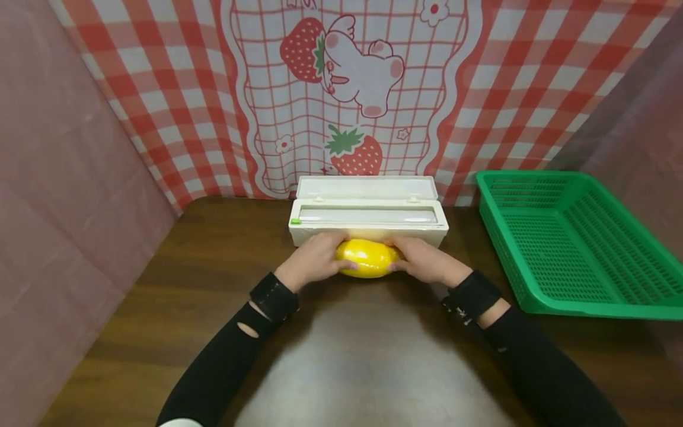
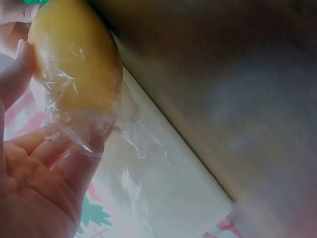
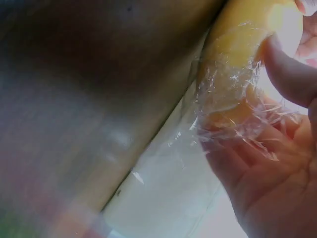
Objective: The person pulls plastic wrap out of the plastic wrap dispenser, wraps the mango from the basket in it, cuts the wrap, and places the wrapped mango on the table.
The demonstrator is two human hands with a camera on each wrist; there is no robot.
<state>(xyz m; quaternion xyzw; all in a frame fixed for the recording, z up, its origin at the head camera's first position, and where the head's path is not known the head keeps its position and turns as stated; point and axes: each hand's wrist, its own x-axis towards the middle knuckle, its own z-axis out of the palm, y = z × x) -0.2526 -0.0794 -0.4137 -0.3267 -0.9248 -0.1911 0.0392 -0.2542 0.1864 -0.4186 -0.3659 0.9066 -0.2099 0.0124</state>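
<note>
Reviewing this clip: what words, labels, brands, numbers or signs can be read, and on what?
None can be read in any view.
Red-and-white cloth: a purple mark is cut off at the top edge; I cannot tell if it is lettering.
Black band on the right wrist: pale marks, too small to make out.
Yellow object, white box, green basket: no text visible.

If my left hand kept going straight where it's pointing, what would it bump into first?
Probably the white box, just past the left hand. The yellow thing is already held, so it would ride along. I can't tell whether the fingers touch the box already.
</note>
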